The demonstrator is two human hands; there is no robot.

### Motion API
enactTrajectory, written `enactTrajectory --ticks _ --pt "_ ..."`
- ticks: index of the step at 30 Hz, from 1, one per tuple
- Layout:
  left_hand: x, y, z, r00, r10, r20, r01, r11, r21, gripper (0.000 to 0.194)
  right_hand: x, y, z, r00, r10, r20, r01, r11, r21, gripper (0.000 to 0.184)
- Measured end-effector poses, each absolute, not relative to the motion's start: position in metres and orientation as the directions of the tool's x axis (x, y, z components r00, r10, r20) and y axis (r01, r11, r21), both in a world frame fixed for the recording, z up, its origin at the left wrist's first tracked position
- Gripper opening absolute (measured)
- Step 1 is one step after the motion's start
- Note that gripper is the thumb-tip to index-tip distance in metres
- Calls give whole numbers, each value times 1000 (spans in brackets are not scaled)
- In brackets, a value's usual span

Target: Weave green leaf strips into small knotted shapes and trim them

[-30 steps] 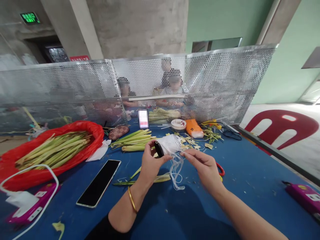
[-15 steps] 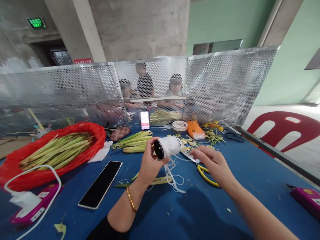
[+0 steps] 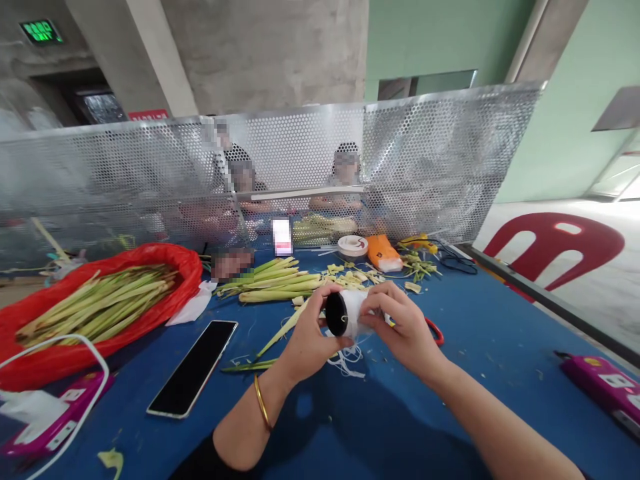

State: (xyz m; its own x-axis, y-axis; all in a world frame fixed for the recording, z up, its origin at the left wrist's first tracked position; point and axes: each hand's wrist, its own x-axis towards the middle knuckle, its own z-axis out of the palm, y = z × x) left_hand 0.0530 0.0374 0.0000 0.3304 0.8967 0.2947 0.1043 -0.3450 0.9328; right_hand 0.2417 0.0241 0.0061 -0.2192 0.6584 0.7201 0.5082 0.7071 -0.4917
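A spool of white string with a black end cap is held in my left hand, fingers above and thumb below, above the blue table. My right hand is pinched at the spool's other side, its fingertips on the string. Loose string ends hang in a tangle under the spool. Behind my right hand, a red scissor handle shows; the rest of the scissors is mostly hidden. Cut green-white stalks lie beyond my left hand, with scraps around them.
Left: a red bag of long stalks, a phone and a purple power strip. Right: another purple device. At the back: a tape roll, an orange packet and a perforated metal screen, people behind it.
My right hand has moved left from near the scissors up to the spool. The spool has shifted slightly right and down, with its string now under my right fingers. The camera view has turned a little.
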Motion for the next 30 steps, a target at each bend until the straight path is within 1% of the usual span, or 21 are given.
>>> enactTrajectory --ticks 2,5,8,12,14,16,18,19,21,23,24,25,26,28,29,30 --pt "52 38 -1 334 899 284 94 -332 939 73 242 24 9 -262 654 710 490 724 -486 10" --pt "51 43 -2 296 918 265 51 -292 955 77 242 21 12 -306 635 709 404 761 -507 13" --pt "49 48 -1 238 937 255 -22 -257 966 79 245 18 14 -338 677 654 319 736 -597 14" --pt "45 53 4 162 957 240 -118 -223 968 79 251 16 16 -380 776 504 269 614 -743 14" --pt "43 53 7 137 962 235 -141 -216 966 79 253 17 18 -347 811 471 205 556 -806 17" --pt "42 54 9 125 963 237 -157 -216 964 78 256 20 19 -277 852 445 101 487 -868 20" --pt "40 54 11 124 959 255 -175 -232 957 77 258 25 20 -151 892 426 11 433 -901 23" --pt "39 54 12 125 954 271 -180 -247 952 76 261 27 19 -57 908 414 2 415 -910 24" --pt "37 54 13 139 940 312 -165 -288 943 75 267 35 14 178 903 391 91 381 -920 26" --pt "35 53 13 169 919 356 -98 -344 934 75 275 45 8 366 841 399 286 306 -908 25" --pt "34 53 12 187 907 378 -54 -375 926 74 280 50 5 413 801 434 399 269 -877 22" --pt "33 52 12 205 894 399 -15 -405 914 74 284 54 2 425 761 490 505 250 -826 18" --pt "33 52 12 220 881 418 17 -432 902 73 288 58 1 408 726 553 591 251 -766 20" --pt "32 50 11 237 861 451 54 -475 878 72 291 60 0 339 669 661 697 294 -654 32" --pt "32 50 11 241 854 461 70 -489 869 72 290 59 1 297 647 703 720 332 -609 29" --pt "33 49 11 245 849 467 88 -500 862 71 287 55 2 249 628 737 729 379 -569 21"
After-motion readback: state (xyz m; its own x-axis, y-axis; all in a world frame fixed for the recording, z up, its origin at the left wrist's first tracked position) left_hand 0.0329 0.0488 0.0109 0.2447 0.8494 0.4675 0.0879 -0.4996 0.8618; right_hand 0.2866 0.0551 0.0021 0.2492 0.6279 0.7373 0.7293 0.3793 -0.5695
